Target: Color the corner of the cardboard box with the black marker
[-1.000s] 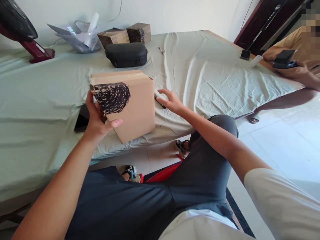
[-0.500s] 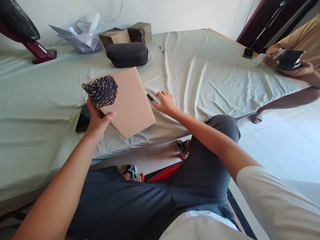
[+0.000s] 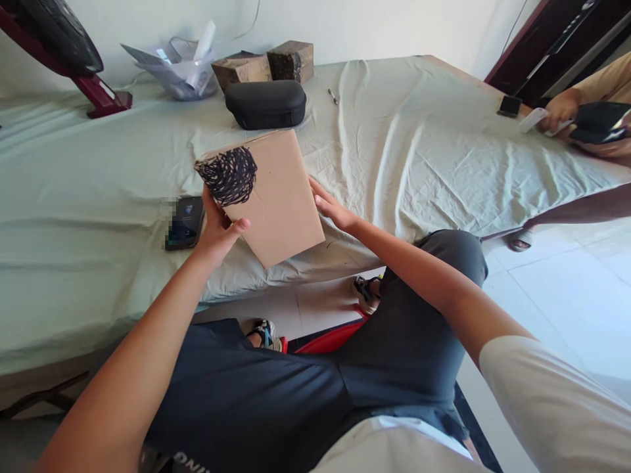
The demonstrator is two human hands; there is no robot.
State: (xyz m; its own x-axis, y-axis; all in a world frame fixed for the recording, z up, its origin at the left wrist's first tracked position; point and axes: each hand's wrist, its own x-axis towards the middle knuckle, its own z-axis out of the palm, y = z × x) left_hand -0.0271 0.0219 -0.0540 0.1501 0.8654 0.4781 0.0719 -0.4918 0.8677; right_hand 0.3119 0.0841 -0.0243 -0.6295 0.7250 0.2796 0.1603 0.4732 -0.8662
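A brown cardboard box [image 3: 283, 203] is tilted above the front edge of the cloth-covered table. Dense black scribble [image 3: 234, 174] covers its upper left corner and runs to the edge. My left hand [image 3: 219, 230] grips the left side, thumb across the front face and fingers partly hidden behind. Against the right side rests my right hand [image 3: 338, 210], its fingers along the edge and partly out of sight. A dark phone [image 3: 187, 223] lies on the cloth just left of my left hand. The black marker from the earlier frame is hidden now.
Behind the box stand a black zip case [image 3: 266, 105], two smaller taped cartons [image 3: 292, 60] and a plastic basket [image 3: 185, 85] of odds and ends. A pen [image 3: 333, 96] lies farther back. At the right, another person's hand [image 3: 562, 112] holds a white object near a small dark device [image 3: 509, 106].
My right hand has moved from beside the marker onto the box's right side. The marker has dropped out of sight. The view has shifted slightly left, and the phone's screen shows more.
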